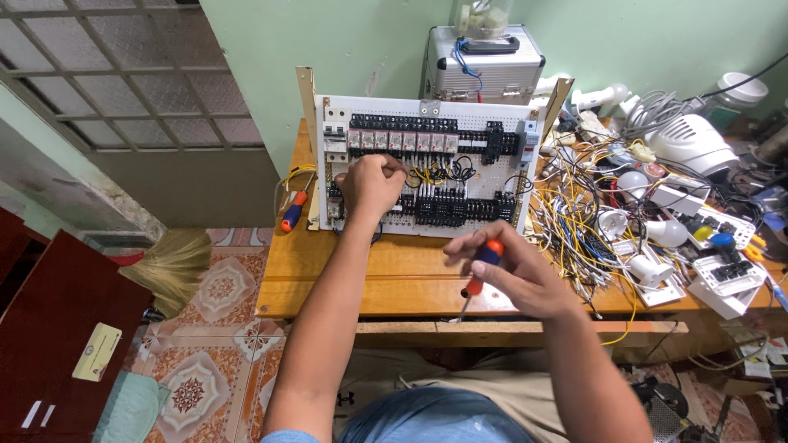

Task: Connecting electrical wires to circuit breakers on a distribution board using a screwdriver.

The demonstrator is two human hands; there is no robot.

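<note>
A white perforated panel (492, 176) stands tilted on the wooden table (328, 271), with rows of black relays and terminal blocks and small wires on it. My left hand (371, 185) is closed against the panel's lower left, fingers curled at the wiring; what it pinches is hidden. My right hand (507, 271) hovers over the table's front edge, gripping an orange-handled screwdriver (478, 277) with its tip pointing down and to the left.
A second orange and blue screwdriver (293, 212) lies left of the panel. A tangle of wires (574, 221), bulbs and switch plates covers the right side. A metal case (484, 66) stands behind. A broom (172, 267) leans at the left.
</note>
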